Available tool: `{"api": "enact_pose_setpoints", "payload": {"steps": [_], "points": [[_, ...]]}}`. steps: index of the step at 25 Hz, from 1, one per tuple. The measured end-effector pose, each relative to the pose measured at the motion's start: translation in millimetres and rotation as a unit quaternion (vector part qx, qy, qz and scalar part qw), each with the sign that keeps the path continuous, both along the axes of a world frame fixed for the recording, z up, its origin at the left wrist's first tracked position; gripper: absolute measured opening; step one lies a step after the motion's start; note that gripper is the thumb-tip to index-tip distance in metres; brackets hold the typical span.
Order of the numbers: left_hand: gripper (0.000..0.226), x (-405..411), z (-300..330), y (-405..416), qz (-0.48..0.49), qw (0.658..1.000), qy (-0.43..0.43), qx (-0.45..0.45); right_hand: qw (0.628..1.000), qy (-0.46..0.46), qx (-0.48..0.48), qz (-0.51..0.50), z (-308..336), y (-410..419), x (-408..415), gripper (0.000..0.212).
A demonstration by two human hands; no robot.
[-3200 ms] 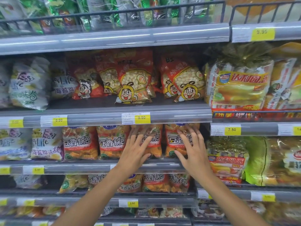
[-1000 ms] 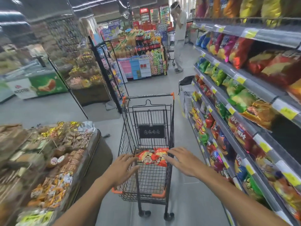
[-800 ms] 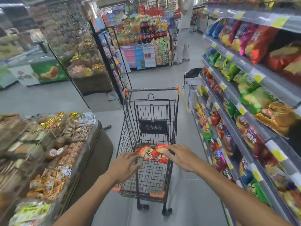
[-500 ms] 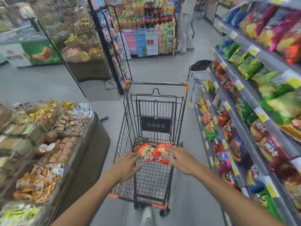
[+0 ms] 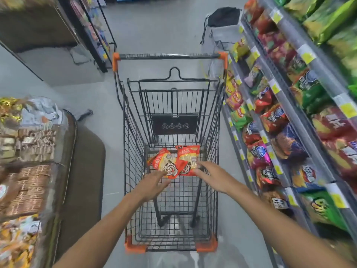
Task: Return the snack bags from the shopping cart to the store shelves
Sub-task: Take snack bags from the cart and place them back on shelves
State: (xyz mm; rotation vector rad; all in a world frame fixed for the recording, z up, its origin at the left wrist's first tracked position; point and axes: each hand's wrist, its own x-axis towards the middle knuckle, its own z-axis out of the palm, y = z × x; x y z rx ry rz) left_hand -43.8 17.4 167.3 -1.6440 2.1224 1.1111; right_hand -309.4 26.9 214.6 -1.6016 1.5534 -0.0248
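Observation:
A black wire shopping cart with orange corners stands in the aisle below me. Two red snack bags with a cartoon face lie side by side in its basket, the left bag and the right bag. My left hand reaches into the cart, fingers spread, its tips at the near edge of the left bag. My right hand is also open, its fingertips touching the near edge of the right bag. Neither hand has closed on a bag.
Store shelves full of chip bags run along the right, close to the cart. A low display table with packaged snacks stands on the left. A black rack is at the far left, a dark bag lies at the shelf's far end.
I have turned from the shelf to the cart. Over the last second my view has tilted down and both hands have moved further in, reaching the red bags.

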Motion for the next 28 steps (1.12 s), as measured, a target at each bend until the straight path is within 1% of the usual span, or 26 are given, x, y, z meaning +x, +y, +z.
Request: {"api": "enact_pose_setpoints", "payload": {"steps": [1,2,4,6,8,10,12,13,14,15,17,19,20,21,23,24,26,28], "points": [[0.100,4,-22,-11,0.015,1.000,0.009,0.023,1.000,-0.012,0.011,-0.021,-15,-10,1,0.067],[0.095,6,-41,-20,0.031,0.998,0.009,0.050,0.998,-0.025,0.026,-0.043,-32,-19,3,0.067],[0.073,6,-76,-38,0.080,0.991,0.027,0.101,0.992,-0.050,0.065,-0.095,-70,-37,6,0.068],[0.061,3,-104,-47,0.139,0.983,0.050,0.111,0.977,-0.081,0.095,-0.173,-106,-46,10,0.065],[0.063,2,-141,-55,0.200,0.969,0.057,0.131,0.957,-0.101,0.111,-0.250,-143,-52,19,0.060],[0.070,4,-191,-65,0.267,0.946,0.061,0.177,0.931,-0.117,0.128,-0.322,-183,-59,28,0.056],[0.085,5,-233,-69,0.368,0.902,0.058,0.217,0.920,-0.121,0.141,-0.344,-215,-59,37,0.054],[0.090,4,-251,-72,0.428,0.870,0.074,0.236,0.921,-0.117,0.149,-0.340,-228,-59,40,0.053],[0.087,2,-264,-75,0.475,0.834,0.105,0.261,0.921,-0.114,0.158,-0.338,-239,-59,43,0.054],[0.078,2,-276,-79,0.507,0.802,0.142,0.283,0.918,-0.114,0.163,-0.342,-248,-59,44,0.055],[0.060,0,-295,-85,0.545,0.764,0.187,0.292,0.911,-0.120,0.164,-0.358,-263,-57,48,0.055],[0.038,-3,-308,-92,0.586,0.730,0.224,0.272,0.908,-0.123,0.172,-0.361,-278,-57,50,0.052],[0.033,-5,-311,-97,0.608,0.712,0.242,0.256,0.907,-0.121,0.179,-0.361,-283,-57,52,0.050],[0.034,-5,-316,-101,0.624,0.696,0.259,0.243,0.907,-0.118,0.182,-0.361,-286,-57,52,0.050],[0.050,-6,-322,-109,0.647,0.663,0.284,0.246,0.906,-0.118,0.181,-0.364,-292,-55,51,0.048],[0.057,-5,-327,-111,0.657,0.647,0.292,0.254,0.907,-0.118,0.179,-0.364,-292,-55,51,0.051],[0.064,-4,-335,-114,0.677,0.624,0.291,0.261,0.909,-0.109,0.175,-0.362,-292,-55,49,0.054],[0.068,-3,-341,-116,0.692,0.609,0.283,0.264,0.911,-0.102,0.169,-0.363,-292,-57,49,0.054]]}}
